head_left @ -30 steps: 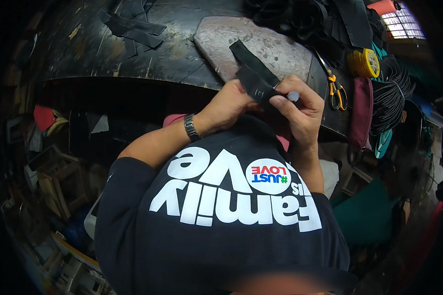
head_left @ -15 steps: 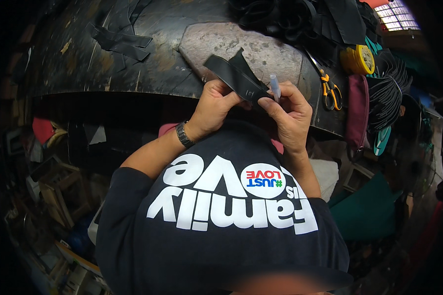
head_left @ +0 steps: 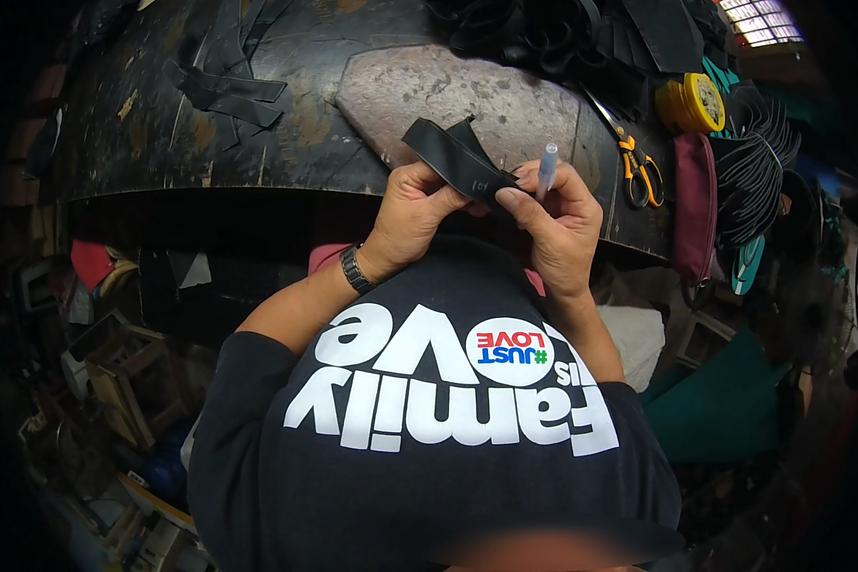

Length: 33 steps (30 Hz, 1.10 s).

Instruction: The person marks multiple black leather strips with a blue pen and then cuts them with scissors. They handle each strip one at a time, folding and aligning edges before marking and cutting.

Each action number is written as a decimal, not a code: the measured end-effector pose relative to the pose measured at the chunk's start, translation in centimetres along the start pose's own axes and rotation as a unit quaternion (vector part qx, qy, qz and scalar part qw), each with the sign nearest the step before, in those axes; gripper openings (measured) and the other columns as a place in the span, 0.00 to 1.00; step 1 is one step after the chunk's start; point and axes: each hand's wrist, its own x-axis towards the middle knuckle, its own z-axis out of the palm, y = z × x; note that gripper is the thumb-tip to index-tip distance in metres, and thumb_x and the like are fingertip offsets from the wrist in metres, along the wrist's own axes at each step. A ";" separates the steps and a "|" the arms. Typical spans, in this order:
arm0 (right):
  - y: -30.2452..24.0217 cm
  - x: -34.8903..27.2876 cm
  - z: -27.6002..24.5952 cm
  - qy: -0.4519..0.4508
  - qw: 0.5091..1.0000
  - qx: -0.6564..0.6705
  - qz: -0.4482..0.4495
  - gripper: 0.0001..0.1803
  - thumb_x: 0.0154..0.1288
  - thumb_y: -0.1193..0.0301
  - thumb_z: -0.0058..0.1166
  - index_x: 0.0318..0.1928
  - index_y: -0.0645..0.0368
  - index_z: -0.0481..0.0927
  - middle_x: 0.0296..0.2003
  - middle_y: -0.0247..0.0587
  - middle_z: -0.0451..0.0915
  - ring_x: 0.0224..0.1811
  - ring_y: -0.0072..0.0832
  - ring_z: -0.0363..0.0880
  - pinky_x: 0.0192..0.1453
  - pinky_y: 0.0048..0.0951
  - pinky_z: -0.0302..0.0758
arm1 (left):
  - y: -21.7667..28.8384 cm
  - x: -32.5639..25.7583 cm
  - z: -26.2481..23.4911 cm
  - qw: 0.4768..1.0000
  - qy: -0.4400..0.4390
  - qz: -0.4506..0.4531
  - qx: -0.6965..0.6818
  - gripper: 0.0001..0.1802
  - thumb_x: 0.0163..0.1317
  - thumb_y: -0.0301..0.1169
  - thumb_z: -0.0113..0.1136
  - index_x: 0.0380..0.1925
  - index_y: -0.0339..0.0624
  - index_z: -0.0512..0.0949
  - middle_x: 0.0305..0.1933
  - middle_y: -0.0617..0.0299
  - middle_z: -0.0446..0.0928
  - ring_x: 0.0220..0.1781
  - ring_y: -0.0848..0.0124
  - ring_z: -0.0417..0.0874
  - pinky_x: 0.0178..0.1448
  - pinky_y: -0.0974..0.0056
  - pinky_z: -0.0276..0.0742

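A folded black strap, leather-like, is held up between both hands in front of the table's near edge. My left hand is closed on its left part, thumb on the near face. At the strap's right end my right hand pinches it between thumb and fingers. A pale translucent pen stands upright out of that same hand, its lower end hidden by the fingers. Small light marks show on the strap near my right thumb.
Beyond the strap lies a worn stone slab on the dark table. Orange-handled scissors, a yellow tub and a maroon pouch are to the right. Black strips lie far left; more black pieces are heaped behind.
The strap has tilted and closed up a little in my hands. The pen has swung slightly right and stands more upright. Both hands keep their hold.
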 end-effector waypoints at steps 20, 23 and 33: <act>0.8 -0.5 0.6 -0.024 0.999 0.021 0.027 0.07 0.59 0.83 0.59 0.36 0.62 0.75 0.35 0.30 0.75 0.38 0.14 0.74 0.45 0.17 0.71 | 1.2 -0.5 0.5 0.995 -0.015 0.030 0.098 0.12 0.61 0.25 0.62 0.44 0.37 0.77 0.41 0.62 0.81 0.46 0.76 0.80 0.53 0.70 0.76; 0.7 -0.5 0.8 -0.024 0.999 0.006 0.030 0.08 0.58 0.83 0.59 0.37 0.63 0.75 0.37 0.31 0.75 0.40 0.14 0.74 0.45 0.16 0.71 | 1.4 -0.2 0.5 0.995 0.000 0.028 0.095 0.12 0.62 0.28 0.62 0.45 0.38 0.78 0.41 0.64 0.80 0.44 0.79 0.79 0.50 0.73 0.75; 0.8 0.0 0.2 -0.087 0.986 -0.126 0.059 0.07 0.56 0.84 0.60 0.33 0.62 0.76 0.29 0.29 0.75 0.31 0.14 0.71 0.36 0.16 0.68 | 2.2 -0.3 0.5 0.987 -0.007 0.042 0.154 0.14 0.66 0.29 0.57 0.49 0.37 0.74 0.41 0.66 0.79 0.41 0.82 0.76 0.47 0.74 0.73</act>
